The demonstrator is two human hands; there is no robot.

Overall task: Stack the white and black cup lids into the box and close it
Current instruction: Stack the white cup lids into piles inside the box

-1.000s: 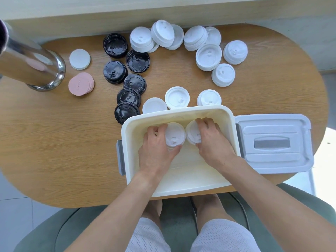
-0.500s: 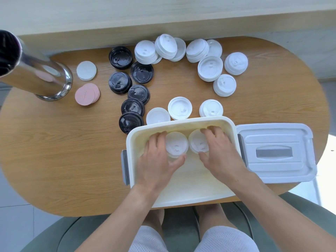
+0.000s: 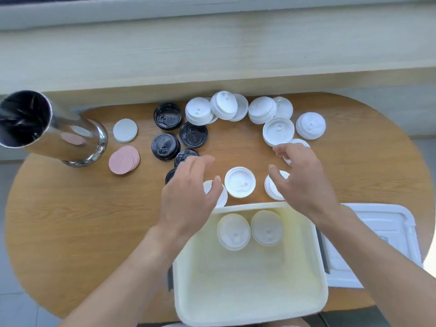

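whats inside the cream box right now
Two white plastic cup lids lie side by side near the far wall of the cream plastic box. Its far-left corner is hidden by the left hand.

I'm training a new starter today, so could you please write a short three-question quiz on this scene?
1. How many white lids lie inside the box?
2. True or false: the box cover is already on the box.
3. Which lids sit nearest the metal cylinder: A) black, B) pink, C) none?

Key: 1. Two, side by side at the far wall. 2. False; it lies on the table to the right. 3. B.
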